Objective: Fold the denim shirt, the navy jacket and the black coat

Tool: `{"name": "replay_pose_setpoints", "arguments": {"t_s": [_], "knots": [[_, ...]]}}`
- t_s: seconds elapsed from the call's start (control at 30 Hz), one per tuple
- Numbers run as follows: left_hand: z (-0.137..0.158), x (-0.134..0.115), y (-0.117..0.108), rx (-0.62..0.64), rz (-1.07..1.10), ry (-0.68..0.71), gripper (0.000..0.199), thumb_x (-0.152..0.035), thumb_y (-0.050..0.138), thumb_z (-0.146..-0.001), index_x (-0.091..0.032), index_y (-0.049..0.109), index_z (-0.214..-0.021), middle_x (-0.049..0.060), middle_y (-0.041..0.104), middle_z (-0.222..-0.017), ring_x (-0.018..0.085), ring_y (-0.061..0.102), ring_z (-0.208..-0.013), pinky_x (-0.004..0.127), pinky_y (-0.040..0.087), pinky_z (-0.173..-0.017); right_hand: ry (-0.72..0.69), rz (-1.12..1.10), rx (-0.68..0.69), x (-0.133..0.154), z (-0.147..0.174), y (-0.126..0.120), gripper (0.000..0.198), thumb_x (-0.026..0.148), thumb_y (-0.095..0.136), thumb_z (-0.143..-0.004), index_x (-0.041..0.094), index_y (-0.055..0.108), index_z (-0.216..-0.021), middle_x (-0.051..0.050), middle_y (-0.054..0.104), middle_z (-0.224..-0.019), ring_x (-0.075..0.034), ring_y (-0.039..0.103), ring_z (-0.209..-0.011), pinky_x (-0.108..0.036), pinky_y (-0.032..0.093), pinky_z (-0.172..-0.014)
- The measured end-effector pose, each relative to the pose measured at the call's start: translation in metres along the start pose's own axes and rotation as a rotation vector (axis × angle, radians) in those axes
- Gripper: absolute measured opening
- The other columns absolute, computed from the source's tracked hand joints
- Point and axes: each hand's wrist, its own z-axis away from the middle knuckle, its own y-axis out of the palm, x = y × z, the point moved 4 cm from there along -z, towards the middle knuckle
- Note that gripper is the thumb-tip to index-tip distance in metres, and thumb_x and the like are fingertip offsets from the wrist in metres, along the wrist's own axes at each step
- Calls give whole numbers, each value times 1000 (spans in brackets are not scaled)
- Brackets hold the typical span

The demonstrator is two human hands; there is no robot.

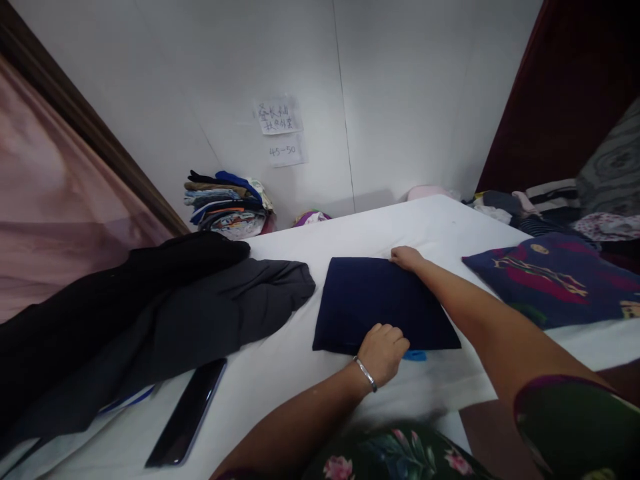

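Note:
A folded navy blue garment (370,300) lies flat in front of me on the white-covered table (280,373). My left hand (384,352), with a silver bangle at the wrist, has its fingers closed on the near edge of the cloth. At the far edge, my right hand (406,257) pinches the same garment near its right corner. A small bright blue bit (415,355) pokes out from under the near edge, beside my left hand. The fingertips of both hands are partly hidden.
Dark grey and black clothes (200,307) spread on the left, with a phone (187,413) nearer me. A stack of folded clothes (227,207) stands by the wall. A purple patterned garment (555,283) lies right, before more clothes (545,203). Handwritten papers (280,117) hang behind.

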Motion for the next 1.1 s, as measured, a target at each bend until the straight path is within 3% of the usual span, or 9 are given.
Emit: {"name": "replay_pose_setpoints", "arguments": {"t_s": [0.2,0.33,0.43,0.53,0.67,0.77,0.87,1.03,1.1], "knots": [[18,12,-32,-151,130,17,24,-31,46,-93,-19,61,-107,5,66,-101,17,57,-90,33,41,-78,-76,30,-169,12,28,-18,36,32,41,-92,15,63,-115,-15,61,-121,-27,53,-115,-39,37,-97],[37,49,-52,-284,59,-224,28,-29,47,-92,-17,60,-113,10,62,-120,22,54,-112,39,40,-95,-292,-72,-350,33,72,-20,49,45,34,-95,19,51,-132,-10,48,-140,-25,38,-132,-43,27,-109],[50,70,-37,-174,-31,-413,38,-28,51,-89,-16,55,-125,12,54,-135,27,47,-125,46,37,-102,-259,-84,-221,34,99,13,62,59,34,-91,22,42,-141,-8,33,-151,-29,22,-141,-54,17,-112],[57,73,-14,-42,-33,-461,45,-28,49,-90,-17,48,-134,11,45,-144,25,39,-133,47,30,-109,-144,-125,-45,21,106,45,69,64,31,-89,23,35,-145,-6,24,-154,-29,15,-143,-57,16,-112],[63,72,-6,6,60,-489,47,-28,48,-90,-18,45,-136,9,39,-148,23,32,-138,46,25,-114,-138,-222,25,12,100,43,69,65,28,-89,25,33,-146,-4,20,-155,-27,11,-144,-56,15,-113],[72,84,-16,-60,162,-547,44,-32,50,-89,-19,52,-131,9,42,-146,23,34,-137,45,27,-113,-108,-260,46,15,110,25,69,65,29,-89,24,36,-145,-6,23,-154,-29,13,-143,-56,15,-113],[83,110,-32,-202,227,-715,41,-34,51,-88,-17,58,-125,11,45,-143,24,38,-134,42,29,-112,-178,-249,-52,28,139,15,70,66,32,-88,26,37,-145,-6,22,-155,-28,11,-143,-55,11,-114],[82,160,-32,-273,601,-1139,44,-39,57,-85,-15,59,-122,14,56,-133,27,49,-126,36,36,-106,-247,-368,-34,35,178,36,65,63,40,-87,28,42,-141,-5,28,-153,-28,15,-143,-55,9,-114],[74,174,-26,-255,773,-1240,48,-44,63,-80,-15,61,-118,14,62,-124,28,52,-122,35,40,-101,-203,-529,-125,24,182,36,62,62,44,-86,28,46,-138,-3,28,-153,-26,16,-143,-51,12,-116]]}}
